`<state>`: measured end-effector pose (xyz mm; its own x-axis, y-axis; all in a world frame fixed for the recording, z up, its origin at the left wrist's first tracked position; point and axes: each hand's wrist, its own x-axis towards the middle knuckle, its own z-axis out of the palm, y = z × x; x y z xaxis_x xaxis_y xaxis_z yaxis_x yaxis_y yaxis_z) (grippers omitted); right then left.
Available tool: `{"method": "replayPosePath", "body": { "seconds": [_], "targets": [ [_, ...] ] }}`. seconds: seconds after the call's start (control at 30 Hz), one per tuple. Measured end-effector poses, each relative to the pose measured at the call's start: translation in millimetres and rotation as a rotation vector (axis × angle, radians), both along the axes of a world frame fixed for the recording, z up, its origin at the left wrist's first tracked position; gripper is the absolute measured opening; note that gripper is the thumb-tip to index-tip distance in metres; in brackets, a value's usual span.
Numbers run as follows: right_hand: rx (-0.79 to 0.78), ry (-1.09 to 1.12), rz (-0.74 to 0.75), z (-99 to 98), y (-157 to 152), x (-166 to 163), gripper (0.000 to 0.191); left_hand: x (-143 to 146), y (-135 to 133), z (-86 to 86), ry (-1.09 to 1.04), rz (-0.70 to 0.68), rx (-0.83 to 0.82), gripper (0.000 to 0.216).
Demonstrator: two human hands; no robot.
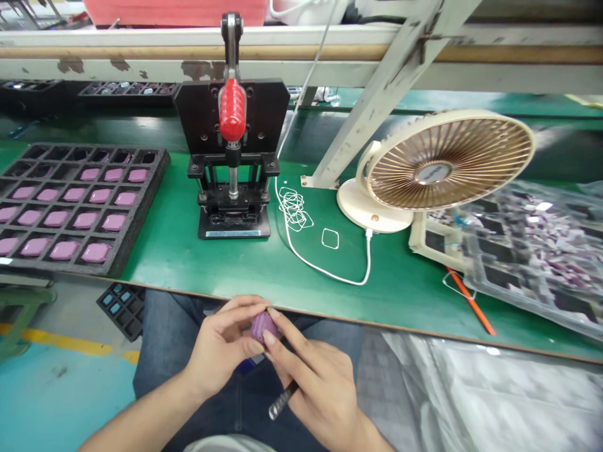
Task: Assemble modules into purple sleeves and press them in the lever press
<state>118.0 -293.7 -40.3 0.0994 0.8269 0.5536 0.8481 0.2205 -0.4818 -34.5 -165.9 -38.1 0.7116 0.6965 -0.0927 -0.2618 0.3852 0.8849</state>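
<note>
Between my hands, just in front of the table edge, is a small purple rounded part (262,327). The fingers and thumb of my left hand (226,339) are closed around its left side. My right hand (318,376) presses fingertips against its right side and top. A dark, stick-like tool (282,402) is tucked under the fingers of that same hand, its end pointing down and left; its kind cannot be made out. Thin white square rings (293,208) lie in a loose pile on the table, with a single ring (330,238) apart from them.
A black foam tray (141,242) with similar purple parts stands at left. A black toggle press with a red handle (232,113) stands in the middle. To the right are a cream fan (375,204), its white cable (325,274), an orange stick (471,301) and plastic trays (490,260).
</note>
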Motion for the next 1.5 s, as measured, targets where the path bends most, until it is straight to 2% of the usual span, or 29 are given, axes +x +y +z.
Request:
{"method": "replayPosePath", "body": {
  "seconds": [0.07, 0.17, 0.27, 0.4, 0.53, 0.6, 0.67, 0.77, 0.83, 0.93, 1.0, 1.07, 1.1, 1.17, 1.27, 1.33, 1.4, 1.5],
  "targets": [
    [0.019, -0.002, -0.019, -1.5, 3.6, -3.1, 0.049, 1.0, -4.3, 2.1, 0.016, 0.046, 0.006, 0.042],
    [0.044, 0.079, -0.1, 2.4, 12.8, -5.9, 0.039, 3.6, -8.4, 5.2, 0.113, 0.148, -0.09, 0.035],
    [-0.039, 0.21, -0.165, 11.9, 21.2, -5.0, 0.03, 4.9, -5.9, 8.5, 0.099, 0.162, -0.183, 0.029],
    [-0.162, 0.163, 0.035, 21.1, 26.1, -2.7, 0.004, 3.6, -1.1, 10.7, 0.039, 0.149, -0.203, 0.027],
    [-0.087, 0.233, 0.087, 19.9, 27.4, -8.2, 0.015, 3.3, -5.4, 7.4, 0.043, 0.16, -0.203, 0.024],
    [-0.141, 0.474, 0.064, 19.5, 28.5, -11.7, 0.025, 3.4, -6.1, 6.3, 0.097, 0.169, -0.148, 0.026],
    [-0.292, 0.932, 0.068, 21.6, 30.3, -13.0, 0.038, 2.2, -1.2, 7.7, 0.139, 0.14, 0.024, 0.037],
    [-0.563, 1.63, 0.163, 29.1, 34.3, -10.6, 0.047, -3.0, 16.9, 15.1, 0.149, 0.095, 0.48, 0.061],
    [-0.679, 1.864, 0.218, 34.0, 37.0, -8.9, 0.045, -8.0, 31.2, 21.4, 0.141, 0.052, 0.781, 0.065],
    [-0.792, 1.99, 0.263, 35.7, 39.6, -10.2, 0.044, -15.5, 45.7, 27.9, 0.053, -0.073, 1.069, 0.063],
    [-0.885, 1.922, 0.288, 34.9, 40.7, -10.7, 0.049, -20.0, 49.3, 29.2, 0.023, -0.098, 1.134, 0.058],
    [-0.882, 1.609, 0.256, 39.1, 44.2, -4.9, 0.057, -23.2, 51.9, 29.0, 0.058, -0.022, 1.109, 0.047],
    [-0.806, 1.375, 0.2, 45.3, 48.1, 1.7, 0.06, -23.8, 54.5, 28.8, 0.093, 0.037, 1.074, 0.039],
    [-0.523, 0.872, 0.052, 68.9, 63.0, 22.3, 0.06, -21.9, 64.4, 29.3, 0.185, 0.154, 1.006, 0.024],
    [0.014, 0.31, -0.113, 126.3, 105.1, 59.6, 0.04, -10.4, 91.1, 31.9, 0.282, 0.245, 0.978, 0.014],
    [0.272, 0.056, -0.121, 164.0, 141.7, 78.6, 0.027, 1.9, 112.1, 32.6, 0.294, 0.235, 1.01, 0.014],
    [0.355, -0.149, -0.042, 188.2, 176.8, 89.3, 0.031, 14.9, 130.8, 30.7, 0.306, 0.209, 1.048, 0.011],
    [0.302, -0.372, 0.134, 193.3, 212.3, 93.2, 0.045, 28.7, 150.4, 23.4, 0.341, 0.229, 1.074, 0.005]
  ]
}}
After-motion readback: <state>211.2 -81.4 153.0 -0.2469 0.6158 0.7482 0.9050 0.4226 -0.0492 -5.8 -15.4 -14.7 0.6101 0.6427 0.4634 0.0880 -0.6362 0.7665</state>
